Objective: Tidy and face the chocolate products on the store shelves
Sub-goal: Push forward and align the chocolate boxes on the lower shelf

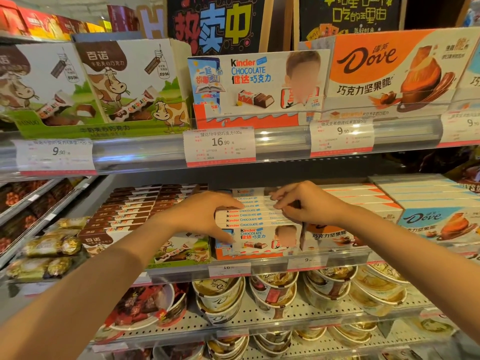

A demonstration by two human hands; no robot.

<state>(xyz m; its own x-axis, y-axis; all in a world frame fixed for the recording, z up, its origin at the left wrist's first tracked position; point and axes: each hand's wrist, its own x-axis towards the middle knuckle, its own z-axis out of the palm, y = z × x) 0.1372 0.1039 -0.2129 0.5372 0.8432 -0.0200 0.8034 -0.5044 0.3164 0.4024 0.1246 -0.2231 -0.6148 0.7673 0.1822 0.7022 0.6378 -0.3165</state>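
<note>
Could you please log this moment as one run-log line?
step: straightening chocolate boxes | left hand: grips Kinder boxes | right hand: pinches box tops | shelf: middle

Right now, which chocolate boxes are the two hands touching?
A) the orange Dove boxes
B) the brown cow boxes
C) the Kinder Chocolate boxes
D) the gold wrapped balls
C: the left hand and right hand both rest on the stack of Kinder Chocolate boxes on the middle shelf.
</note>
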